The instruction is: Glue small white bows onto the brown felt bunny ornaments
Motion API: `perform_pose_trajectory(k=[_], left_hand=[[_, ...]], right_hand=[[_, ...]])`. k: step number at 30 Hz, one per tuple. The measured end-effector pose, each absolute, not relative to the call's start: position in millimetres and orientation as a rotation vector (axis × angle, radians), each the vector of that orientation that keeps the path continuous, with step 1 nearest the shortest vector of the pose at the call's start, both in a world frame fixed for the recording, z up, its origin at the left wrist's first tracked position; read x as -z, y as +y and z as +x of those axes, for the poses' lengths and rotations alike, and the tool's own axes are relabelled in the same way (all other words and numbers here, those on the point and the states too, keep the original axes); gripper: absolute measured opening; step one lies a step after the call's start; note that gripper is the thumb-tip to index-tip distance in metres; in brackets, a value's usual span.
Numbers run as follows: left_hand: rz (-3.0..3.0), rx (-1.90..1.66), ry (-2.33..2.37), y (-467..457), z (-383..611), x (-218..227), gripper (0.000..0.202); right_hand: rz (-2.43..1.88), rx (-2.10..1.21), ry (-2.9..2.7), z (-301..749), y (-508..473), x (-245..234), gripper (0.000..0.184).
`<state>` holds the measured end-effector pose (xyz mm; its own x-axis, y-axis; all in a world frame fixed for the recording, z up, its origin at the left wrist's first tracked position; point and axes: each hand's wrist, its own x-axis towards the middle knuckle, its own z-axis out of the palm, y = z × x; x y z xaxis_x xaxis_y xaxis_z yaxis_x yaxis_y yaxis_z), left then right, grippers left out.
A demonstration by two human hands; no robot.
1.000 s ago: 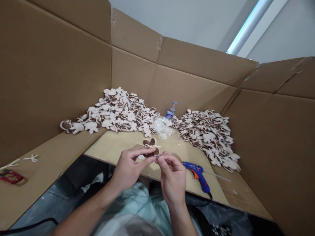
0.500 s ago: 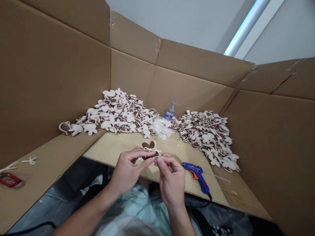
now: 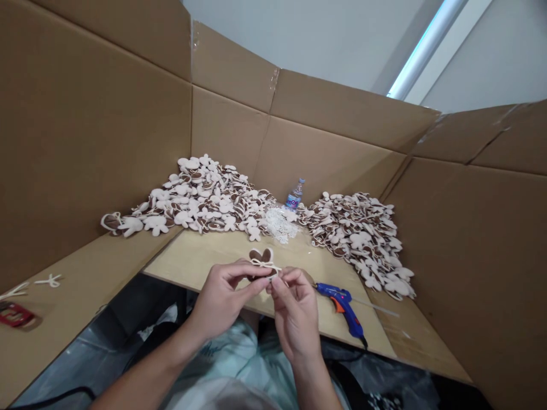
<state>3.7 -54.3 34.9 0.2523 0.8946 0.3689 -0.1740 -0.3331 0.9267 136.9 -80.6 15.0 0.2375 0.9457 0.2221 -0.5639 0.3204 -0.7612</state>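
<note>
The left hand [image 3: 224, 299] and right hand [image 3: 294, 313] were close together, both holding a two-lobed brown-and-cream felt piece [image 3: 261, 256] just above a pale wooden counter [image 3: 194, 256]. A thin cream cord bow [image 3: 264, 264] lay across its middle. The left fingers gripped the piece from below, while the right hand pinched narrowly at the bow's right end. The fingertips hid how the cord was held.

The piece looked light, soft and flexible, and its broad lobes seemed the safest place to take hold, since the slim bow could easily shift.

Just right of the right hand lay a blue-and-orange hot glue gun [image 3: 342, 304]. Beyond the hands rose two heaps of similar felt pieces [image 3: 200, 199] [image 3: 359, 233], with a clear plastic water bottle [image 3: 294, 195] between them. The piece's underside and any glue were hidden.
</note>
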Motion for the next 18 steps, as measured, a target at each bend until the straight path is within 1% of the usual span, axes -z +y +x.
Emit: perform_pose_trajectory(k=[3, 5, 8, 10, 14, 18], left_hand=[[1.458, -1.229, 0.72, -49.8, 1.8, -35.7, 0.015], [1.448, -1.177, 0.75, -46.4, 0.6, -35.6, 0.018], [1.438, -1.126, 0.795, -43.2, 1.0, -33.9, 0.022], [1.407, -1.101, 0.807, -42.8, 3.4, -31.7, 0.019], [1.355, -1.04, 0.791, -44.3, 10.3, -25.6, 0.014], [1.36, -0.946, 0.779, -44.3, 16.1, -18.1, 0.012]], right_hand=[[-0.633, -1.196, -0.876, 150.6, -78.9, -14.7, 0.028], [-0.684, -1.164, -1.012, 161.9, -78.9, -13.5, 0.037], [-0.785, -1.058, -1.22, 174.7, -83.2, -10.2, 0.045], [-0.846, -0.98, -1.352, 179.1, -88.0, -7.2, 0.044], [-0.961, -0.803, -1.594, 184.8, -96.4, -0.9, 0.037], [-1.053, -0.725, -1.673, 194.4, -102.3, 4.3, 0.029]])
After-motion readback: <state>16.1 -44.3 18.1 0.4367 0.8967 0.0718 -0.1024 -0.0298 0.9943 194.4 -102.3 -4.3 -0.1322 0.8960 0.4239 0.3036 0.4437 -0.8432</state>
